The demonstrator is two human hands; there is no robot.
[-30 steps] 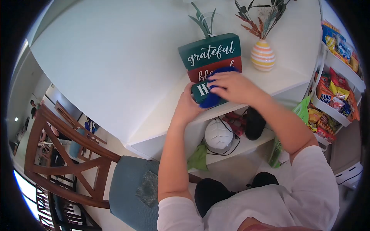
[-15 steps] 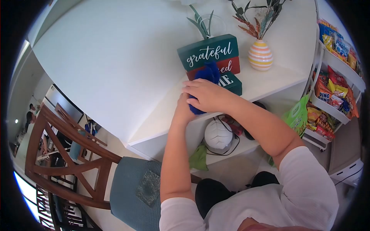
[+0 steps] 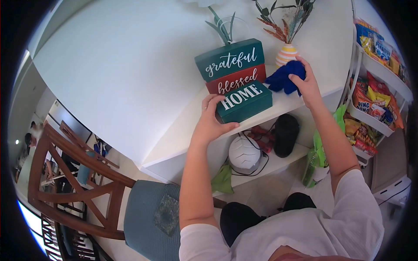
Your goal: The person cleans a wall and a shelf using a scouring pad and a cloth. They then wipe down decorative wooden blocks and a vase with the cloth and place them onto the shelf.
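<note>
A green block lettered HOME [image 3: 246, 104] rests on the white shelf top [image 3: 174, 141], and my left hand [image 3: 212, 119] grips its left end, fingers on top and thumb along the lower front. Behind it stand a red block reading "blessed" [image 3: 237, 79] and, above that, a green block reading "grateful" [image 3: 230, 59]. My right hand [image 3: 307, 85] is closed on a blue fluffy cloth [image 3: 286, 76], to the right of the blocks. The cloth is in front of a striped vase [image 3: 287, 53] and hides its lower part.
A white cart [image 3: 383, 71] of snack packs stands at the right. Under the shelf top are a white rounded object [image 3: 244, 152] with a cord and a black item [image 3: 286, 135]. A wooden chair [image 3: 117, 204] is at the left. People appear far left.
My right hand has moved off the HOME block to the right with the blue cloth, uncovering the lettering. My left hand is on the block's left end.
</note>
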